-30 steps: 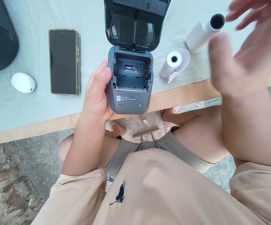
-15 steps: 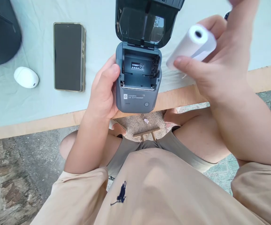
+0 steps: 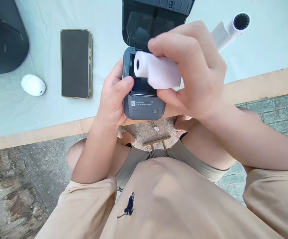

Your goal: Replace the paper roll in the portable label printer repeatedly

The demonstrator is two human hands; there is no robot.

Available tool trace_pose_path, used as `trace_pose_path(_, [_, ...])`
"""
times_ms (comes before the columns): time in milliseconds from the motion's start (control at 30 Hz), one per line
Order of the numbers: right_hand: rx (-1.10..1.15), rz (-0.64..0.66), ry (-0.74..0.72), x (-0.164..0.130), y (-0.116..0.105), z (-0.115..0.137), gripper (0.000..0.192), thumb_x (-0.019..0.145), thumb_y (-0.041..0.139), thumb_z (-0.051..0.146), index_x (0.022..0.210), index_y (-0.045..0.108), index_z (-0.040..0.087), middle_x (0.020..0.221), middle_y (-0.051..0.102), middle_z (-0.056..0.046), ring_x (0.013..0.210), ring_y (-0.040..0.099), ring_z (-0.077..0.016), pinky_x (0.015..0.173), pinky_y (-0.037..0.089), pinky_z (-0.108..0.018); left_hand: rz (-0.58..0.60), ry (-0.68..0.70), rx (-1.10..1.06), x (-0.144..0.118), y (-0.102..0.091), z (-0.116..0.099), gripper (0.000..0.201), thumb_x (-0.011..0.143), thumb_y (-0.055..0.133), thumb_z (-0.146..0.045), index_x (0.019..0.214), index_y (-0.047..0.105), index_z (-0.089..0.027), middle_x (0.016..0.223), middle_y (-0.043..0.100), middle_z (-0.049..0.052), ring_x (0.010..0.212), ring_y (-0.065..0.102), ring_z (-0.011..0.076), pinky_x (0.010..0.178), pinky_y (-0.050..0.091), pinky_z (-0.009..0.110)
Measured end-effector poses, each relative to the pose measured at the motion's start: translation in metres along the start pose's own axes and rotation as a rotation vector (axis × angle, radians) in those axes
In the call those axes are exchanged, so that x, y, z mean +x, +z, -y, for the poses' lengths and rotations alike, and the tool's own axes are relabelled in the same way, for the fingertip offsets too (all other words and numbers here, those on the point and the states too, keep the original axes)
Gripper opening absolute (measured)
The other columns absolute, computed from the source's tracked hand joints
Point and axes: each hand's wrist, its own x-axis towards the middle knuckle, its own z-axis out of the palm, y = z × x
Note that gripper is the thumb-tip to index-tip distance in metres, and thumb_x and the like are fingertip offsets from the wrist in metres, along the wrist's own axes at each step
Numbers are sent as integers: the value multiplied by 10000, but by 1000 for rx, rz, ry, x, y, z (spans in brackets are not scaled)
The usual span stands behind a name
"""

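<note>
**Paper roll held over the open printer bay**

The right hand (image 3: 191, 71) has its grip closed around a white paper roll (image 3: 156, 71), held just above the open bay of the small grey printer (image 3: 144, 106) at upper centre. The left hand (image 3: 115, 96) clasps the printer's side at the bench (image 3: 258, 83) edge. If the roll goes in skewed, it may jam against the bay walls; a loosened grip could let it drop off the edge. A phone (image 3: 76, 63) lies upper left.

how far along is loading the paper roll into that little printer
Done: the printer lid is open, and the left hand steadies the body. In hand: the right hand holds the paper roll over the bay. Left: seating the roll and shutting the lid.
</note>
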Motion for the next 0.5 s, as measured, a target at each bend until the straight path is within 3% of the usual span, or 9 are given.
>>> trace_pose_path(100, [-104, -68, 92, 6, 12, 6, 251, 1023, 411, 263, 1117, 631, 185, 1034, 699, -20, 915, 643, -82, 855, 518, -249, 18, 125, 50, 5, -10, 11, 467, 776, 792, -550, 1126, 695, -257, 1017, 686, 71, 1220, 671, 356, 984, 568, 446])
trace_pose_path(233, [-168, 69, 111, 4, 16, -4, 290, 1027, 393, 289, 893, 619, 166, 1040, 702, -21, 960, 664, -93, 816, 499, -244, 9, 153, 81, 7, -16, 17, 503, 763, 787, -608, 1110, 687, -258, 993, 692, 78, 1251, 671, 387, 958, 590, 461])
trace_pose_path(433, [-75, -45, -132, -2, 12, -15, 147, 963, 516, 286, 897, 612, 196, 955, 702, 13, 901, 618, -127, 793, 384, -318, 6, 154, 87, 10, -15, 18, 580, 737, 769, -702, 1096, 674, -257, 1007, 721, 92, 1238, 676, 384, 810, 612, 411])
trace_pose_path(500, [-32, 2, -203, -3, 10, -10, 132, 956, 564, 324, 893, 616, 219, 938, 699, 44, 924, 621, -123, 791, 362, -334, 15, 149, 91, 9, -16, 19, 624, 730, 757, -735, 1111, 656, -252, 1045, 724, 105, 1258, 664, 393, 836, 613, 431])
